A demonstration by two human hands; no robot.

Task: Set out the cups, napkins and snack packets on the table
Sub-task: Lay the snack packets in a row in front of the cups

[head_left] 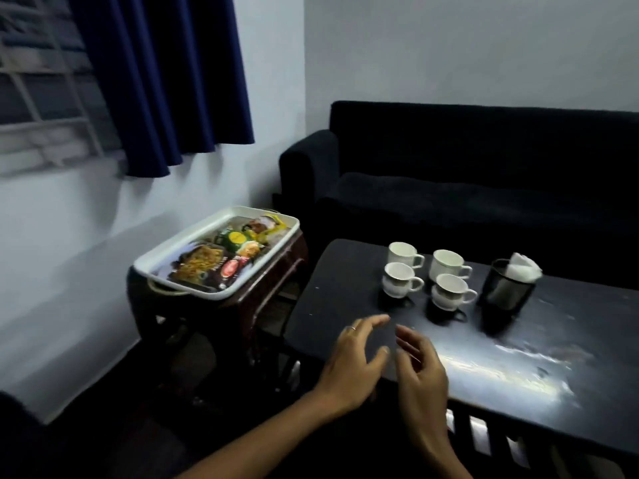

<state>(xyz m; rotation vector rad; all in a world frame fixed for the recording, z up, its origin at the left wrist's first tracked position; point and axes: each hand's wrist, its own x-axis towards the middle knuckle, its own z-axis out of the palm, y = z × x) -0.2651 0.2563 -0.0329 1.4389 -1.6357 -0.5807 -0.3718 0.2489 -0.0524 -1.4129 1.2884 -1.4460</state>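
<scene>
Your left hand (352,364) and right hand (420,371) hover side by side over the near edge of the table (501,368), fingers loosely spread, holding nothing. They are blurred, so I cannot tell whether either touches the tabletop.

The four cups (428,274) stand in a tight square just beyond your fingertips, handles to the right. Past your right hand, beside the cups, a dark holder (506,286) carries the napkins (524,267). The packets (224,257) lie in the white tray (166,257), well off beyond your left hand, on a side stand (262,299) apart from the table.

By my reading the cups and napkins are placed and the packets remain. Mind these risks:
- The tray overhangs the stand; pressing on its rim while you reach in could tip it.
- Glossy packets heaped together may slide out of a one-handed grab.
- Carrying packets back across the cups, your wrist could catch a handle and knock one over, they stand so close together.
- The holder looks tall and narrow; a brush from your right hand might topple it.
</scene>
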